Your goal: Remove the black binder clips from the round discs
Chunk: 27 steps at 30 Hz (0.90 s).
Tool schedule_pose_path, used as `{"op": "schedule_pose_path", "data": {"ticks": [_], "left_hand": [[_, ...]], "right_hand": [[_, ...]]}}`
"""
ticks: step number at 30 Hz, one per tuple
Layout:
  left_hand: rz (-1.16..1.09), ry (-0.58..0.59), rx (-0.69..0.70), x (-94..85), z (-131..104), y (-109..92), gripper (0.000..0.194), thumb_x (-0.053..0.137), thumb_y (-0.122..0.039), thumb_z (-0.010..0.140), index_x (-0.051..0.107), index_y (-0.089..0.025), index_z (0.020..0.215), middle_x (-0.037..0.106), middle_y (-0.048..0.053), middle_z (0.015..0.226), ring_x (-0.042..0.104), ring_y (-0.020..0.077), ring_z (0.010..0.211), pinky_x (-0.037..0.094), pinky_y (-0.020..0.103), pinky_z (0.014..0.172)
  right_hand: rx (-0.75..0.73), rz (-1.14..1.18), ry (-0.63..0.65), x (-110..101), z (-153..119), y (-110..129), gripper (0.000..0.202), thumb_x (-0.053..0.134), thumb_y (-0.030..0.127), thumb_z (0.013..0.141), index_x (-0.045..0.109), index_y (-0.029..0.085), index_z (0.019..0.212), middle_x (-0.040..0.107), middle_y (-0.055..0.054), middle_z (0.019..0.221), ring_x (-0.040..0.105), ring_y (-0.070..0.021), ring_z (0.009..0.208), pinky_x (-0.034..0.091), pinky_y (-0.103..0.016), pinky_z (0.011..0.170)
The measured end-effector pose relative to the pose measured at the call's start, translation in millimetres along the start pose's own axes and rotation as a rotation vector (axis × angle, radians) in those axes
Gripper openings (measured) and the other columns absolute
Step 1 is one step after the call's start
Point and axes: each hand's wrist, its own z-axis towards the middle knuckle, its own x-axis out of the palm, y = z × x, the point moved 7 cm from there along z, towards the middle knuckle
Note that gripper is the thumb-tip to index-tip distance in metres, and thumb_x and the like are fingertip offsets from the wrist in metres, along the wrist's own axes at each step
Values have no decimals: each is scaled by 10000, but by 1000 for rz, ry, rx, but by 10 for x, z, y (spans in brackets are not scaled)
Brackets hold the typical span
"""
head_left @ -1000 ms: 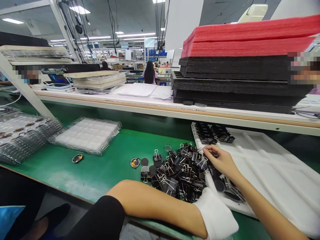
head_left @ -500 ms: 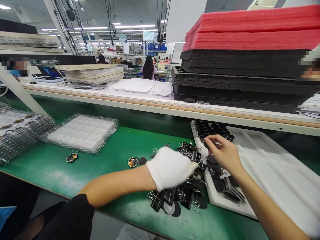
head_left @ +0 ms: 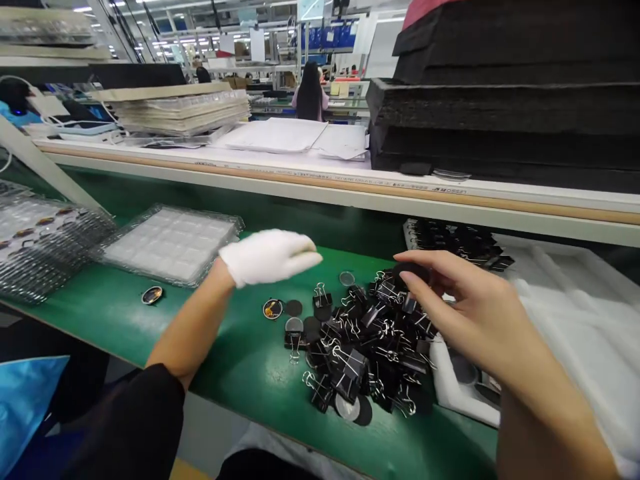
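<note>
My right hand [head_left: 465, 313] pinches a black round disc [head_left: 413, 272] between thumb and fingers, over the right side of a heap of black binder clips [head_left: 370, 333]. In a white glove, my left hand [head_left: 273, 257] is above the green table left of the heap, fingers stretched forward with a small gap and nothing visible between them. Below it lie a round piece with an orange-brown pattern [head_left: 273, 309] and a black disc [head_left: 294, 307]. A similar patterned piece [head_left: 152, 295] lies farther left. Clear and black discs lie among the clips.
A clear compartment tray [head_left: 173, 243] sits at the left, beside a stack of filled trays [head_left: 45, 247]. A white foam tray [head_left: 565, 293] stands right, partly behind my right arm. The shelf [head_left: 300, 180] crosses above the table, carrying black foam blocks [head_left: 500, 100] and papers.
My left hand has moved left and away from the clip heap, uncovering it. My right hand appears larger, and the black disc in its fingers shows more fully. The head view has tipped downward.
</note>
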Motion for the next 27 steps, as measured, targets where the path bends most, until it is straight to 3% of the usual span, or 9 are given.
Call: {"op": "schedule_pose_path", "data": {"ticks": [1, 3, 7, 10, 13, 15, 18, 23, 27], "left_hand": [[10, -22, -98, -90, -74, 188, 540, 357, -627, 1023, 683, -258, 1244, 767, 35, 1139, 707, 216, 971, 483, 318, 824], [41, 104, -200, -1, -233, 438, 603, 491, -673, 942, 642, -242, 1335, 745, 60, 1211, 703, 246, 1017, 490, 328, 831], [77, 398, -168, 714, -507, 570, 813, 722, -668, 775, 550, -241, 1445, 655, 112, 1356, 706, 287, 1009, 497, 336, 774], [118, 313, -98, 1137, -563, 621, 661, 717, -647, 812, 604, -215, 1300, 642, 122, 1267, 697, 264, 907, 479, 334, 734], [94, 212, -55, 1292, -550, 699, 572, 670, -696, 839, 633, -190, 1103, 660, 89, 1075, 665, 238, 854, 458, 320, 716], [83, 166, -75, 1218, -506, 717, 530, 697, -672, 817, 634, -188, 1024, 667, 68, 987, 642, 215, 792, 437, 308, 685], [5, 25, -140, 856, -385, 561, 465, 716, -630, 800, 617, -192, 922, 662, 22, 834, 594, 172, 694, 413, 288, 637], [-21, -252, 8, 150, -159, -266, 453, 746, -615, 756, 610, -200, 880, 663, -3, 800, 592, 154, 690, 440, 283, 657], [53, -394, 163, -115, -19, -758, 400, 707, -566, 782, 630, -192, 903, 683, 23, 850, 654, 185, 744, 476, 300, 671]], "right_hand": [[-14, -11, -9, -38, -13, -8, 233, 616, 379, 980, 729, 288, 1162, 708, -18, 893, 590, -157, 670, 472, -309, 594], [-7, 0, -6, -82, -22, -55, 235, 633, 392, 965, 735, 295, 1154, 716, -16, 879, 605, -162, 668, 470, -300, 566], [65, 165, 92, -32, -2, -124, 264, 663, 440, 944, 740, 314, 1164, 741, -10, 844, 685, -181, 671, 524, -300, 565], [87, 311, 181, 82, 10, -93, 278, 669, 448, 942, 736, 306, 1171, 759, -20, 856, 716, -191, 679, 552, -295, 554], [72, 386, 183, 193, 9, -45, 281, 724, 411, 913, 730, 288, 1166, 771, -33, 905, 721, -190, 704, 563, -283, 544], [78, 454, 168, 273, -8, -21, 223, 763, 370, 891, 734, 268, 1086, 780, -37, 933, 736, -191, 744, 593, -280, 585], [65, 554, 174, 386, -54, 58, 94, 759, 301, 901, 735, 244, 971, 789, -38, 956, 760, -190, 794, 628, -283, 652], [-320, 390, -84, 248, -144, 345, 193, 686, 78, 917, 786, 229, 984, 748, -67, 1083, 750, -197, 988, 645, -334, 824], [-599, 126, -290, 143, -243, 430, 329, 634, -35, 908, 764, 181, 1118, 755, -123, 1111, 730, -240, 1019, 641, -404, 800]]}}
